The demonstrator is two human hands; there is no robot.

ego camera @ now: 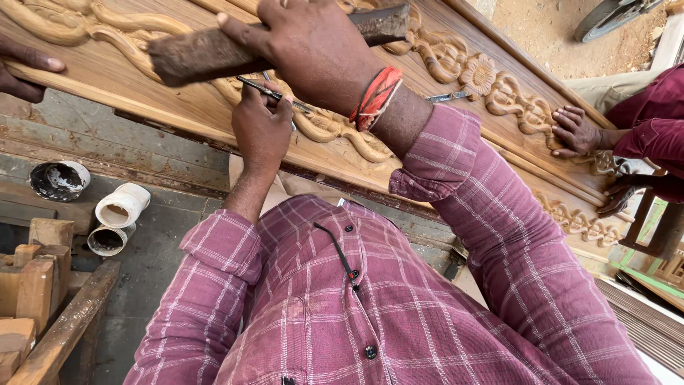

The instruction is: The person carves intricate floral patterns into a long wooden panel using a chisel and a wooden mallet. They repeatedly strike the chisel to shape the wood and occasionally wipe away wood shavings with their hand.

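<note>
Carved teak-coloured wood runs across the top of the view: a long panel (214, 107) with raised scrolls and flowers cut into it, and everything else sits around that panel. Over its near edge the left hand (262, 132) is closed tight around a thin metal chisel (274, 91), fingers wrapped together on the shaft, so the blade sticks out past the knuckles toward the carved vine and the tip rests in the relief. Just above it, over the panel's middle, the right hand (313, 46) is clamped on a dark, worn wooden mallet (206, 53); the mallet's thick rough end juts out from the fist, hanging close over the chisel's upper end, though whether the two touch cannot be told. A red thread band (376, 96) circles the right wrist. Along the panel's far stretch another person's hand (577, 132) lies flat on the carving, maroon sleeve behind it, and fingertips of another hand (25, 68) press the panel's opposite end. Below the panel, on the grey floor, stand a white pipe fitting (121, 207) and a small dark-stained bowl (60, 180).
</note>
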